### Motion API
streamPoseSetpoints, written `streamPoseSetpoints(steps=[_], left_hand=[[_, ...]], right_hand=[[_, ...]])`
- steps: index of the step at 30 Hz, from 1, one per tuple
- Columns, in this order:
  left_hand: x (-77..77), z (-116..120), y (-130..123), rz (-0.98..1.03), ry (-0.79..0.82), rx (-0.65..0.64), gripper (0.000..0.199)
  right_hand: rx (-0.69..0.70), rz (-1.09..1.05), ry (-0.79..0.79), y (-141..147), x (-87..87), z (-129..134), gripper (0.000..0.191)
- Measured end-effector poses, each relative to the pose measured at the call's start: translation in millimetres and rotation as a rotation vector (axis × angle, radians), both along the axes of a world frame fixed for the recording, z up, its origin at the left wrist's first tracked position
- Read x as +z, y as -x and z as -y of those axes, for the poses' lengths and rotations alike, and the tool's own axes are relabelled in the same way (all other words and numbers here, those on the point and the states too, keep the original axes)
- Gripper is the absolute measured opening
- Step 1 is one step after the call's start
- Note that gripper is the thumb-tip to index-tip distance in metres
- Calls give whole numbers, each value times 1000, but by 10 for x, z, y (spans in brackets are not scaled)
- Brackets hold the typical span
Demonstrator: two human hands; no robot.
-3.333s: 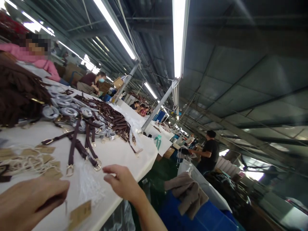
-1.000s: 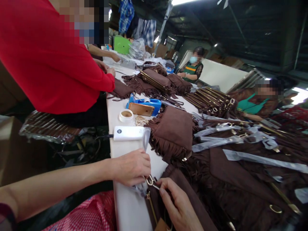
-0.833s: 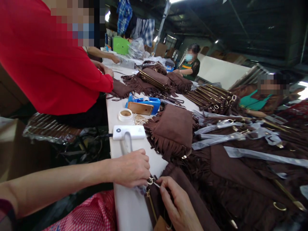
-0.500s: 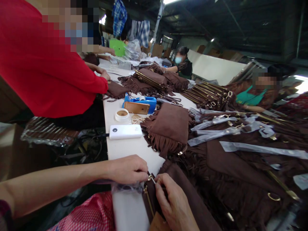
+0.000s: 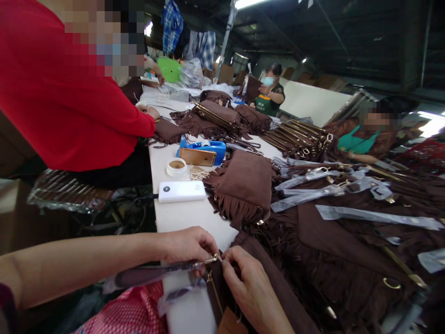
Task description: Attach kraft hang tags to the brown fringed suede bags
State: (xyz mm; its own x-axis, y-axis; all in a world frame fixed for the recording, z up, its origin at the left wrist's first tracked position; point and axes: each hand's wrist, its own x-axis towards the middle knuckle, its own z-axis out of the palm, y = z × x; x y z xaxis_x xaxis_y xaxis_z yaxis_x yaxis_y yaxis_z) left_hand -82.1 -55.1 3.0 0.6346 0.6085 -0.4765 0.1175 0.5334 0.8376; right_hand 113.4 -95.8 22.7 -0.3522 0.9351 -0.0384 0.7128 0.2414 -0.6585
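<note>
My left hand (image 5: 189, 243) is closed on the gold clasp (image 5: 211, 260) of a brown wrist strap. The strap (image 5: 146, 277), wrapped in clear plastic, trails left from my fingers. My right hand (image 5: 248, 283) pinches a small shiny fitting at the corner of a brown bag (image 5: 274, 278); its exact shape is hidden by my fingertips. Clasp and fitting meet between my two hands. Below them runs the bag's gold zipper (image 5: 217, 294), and a brown card tag (image 5: 231, 323) hangs at the bottom edge.
Along the white table (image 5: 187, 215) are a white power bank (image 5: 181, 191), a tape roll (image 5: 176, 167), a phone (image 5: 197, 157) and a blue tape dispenser (image 5: 219, 149). Fringed bags (image 5: 333, 250) are heaped on the right. A person in red (image 5: 79, 106) stands at the left; others work farther back.
My left hand has turned and lifted, bringing the plastic-wrapped strap and its clasp into view. My right hand stays nearly in place. A co-worker at the back has raised a brown bag.
</note>
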Motion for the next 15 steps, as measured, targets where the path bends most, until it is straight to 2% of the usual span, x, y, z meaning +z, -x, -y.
streamPoseSetpoints(steps=[6,11,15], left_hand=[[-50,12,-3,125,68,84,25],[-123,-17,-25,64,73,90,26],[-99,-15,-24,62,15,80,23]], right_hand=[[14,-73,-14,27,12,15,20],[49,-132,33,0,34,17,21],[13,-157,34,-15,40,25,21]])
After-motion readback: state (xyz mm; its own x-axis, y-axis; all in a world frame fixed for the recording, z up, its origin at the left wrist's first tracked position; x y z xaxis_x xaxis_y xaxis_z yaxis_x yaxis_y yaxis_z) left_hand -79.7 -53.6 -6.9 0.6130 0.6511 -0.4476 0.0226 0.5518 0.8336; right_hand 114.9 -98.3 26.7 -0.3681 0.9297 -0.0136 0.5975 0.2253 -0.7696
